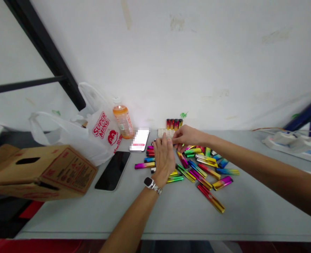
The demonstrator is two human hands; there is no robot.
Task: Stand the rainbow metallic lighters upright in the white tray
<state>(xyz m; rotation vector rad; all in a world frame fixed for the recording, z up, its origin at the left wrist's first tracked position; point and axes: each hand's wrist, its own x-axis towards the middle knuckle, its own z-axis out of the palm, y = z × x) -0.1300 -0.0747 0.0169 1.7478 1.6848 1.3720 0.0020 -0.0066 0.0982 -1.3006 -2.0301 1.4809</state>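
My left hand (164, 156) lies over the near edge of a small white tray (161, 133), fingers stretched out and touching it. At the tray's right side my right hand (185, 136) is closed in a pinch; whatever its fingertips hold is hidden. Several shiny lighters (174, 123), red to gold with dark ends, stand upright in a row at the back of the tray. More metallic two-colour lighters lie loose around both hands, among them a red and gold lighter (210, 199) nearest the front and a purple one (144, 165) left of my left hand.
Left of the lighters are a lit phone (140, 138), a dark phone (113, 171), an orange drink bottle (123, 121), a white plastic bag (76, 137) and a cardboard box (68, 172). A power strip (290, 144) with cables sits at right. A wall rises behind the table (187, 221).
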